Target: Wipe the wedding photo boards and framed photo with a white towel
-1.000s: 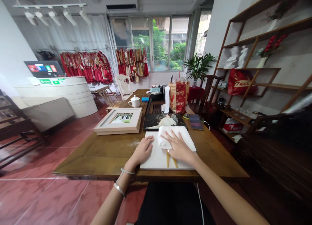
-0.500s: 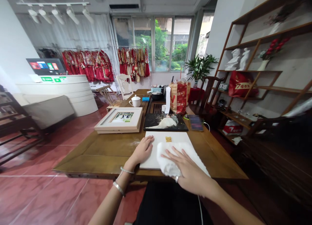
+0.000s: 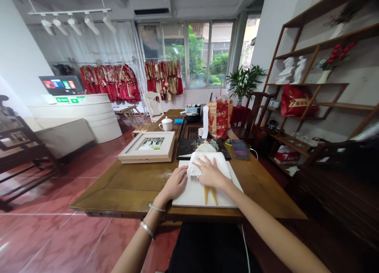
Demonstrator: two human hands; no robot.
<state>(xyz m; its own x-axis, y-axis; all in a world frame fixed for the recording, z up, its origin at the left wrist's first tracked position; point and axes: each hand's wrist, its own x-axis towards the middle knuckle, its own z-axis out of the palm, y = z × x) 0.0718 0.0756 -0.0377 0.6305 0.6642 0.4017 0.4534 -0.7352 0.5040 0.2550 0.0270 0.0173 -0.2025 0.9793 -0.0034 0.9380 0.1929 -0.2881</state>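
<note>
A white board [image 3: 192, 194] lies flat on the wooden table [image 3: 133, 186] in front of me. My right hand [image 3: 211, 172] presses a white cloth [image 3: 214, 161] flat against the board's far half, fingers spread on the cloth. My left hand [image 3: 175, 182] rests on the board's left edge, fingers lying flat and holding it down. Two yellow strips [image 3: 210, 195] show on the board just below my right hand.
A framed photo [image 3: 148, 146] lies at the table's left, a dark picture panel [image 3: 189, 147] beyond the board, a phone [image 3: 240, 150] at right. Farther back stand a teapot [image 3: 166, 124], a red bag [image 3: 218, 117] and a chair [image 3: 254, 111]. Shelves [image 3: 310, 103] line the right wall.
My right hand slid the cloth from the board's near edge back to its far end, uncovering the yellow strips. My left hand stayed on the board's left edge.
</note>
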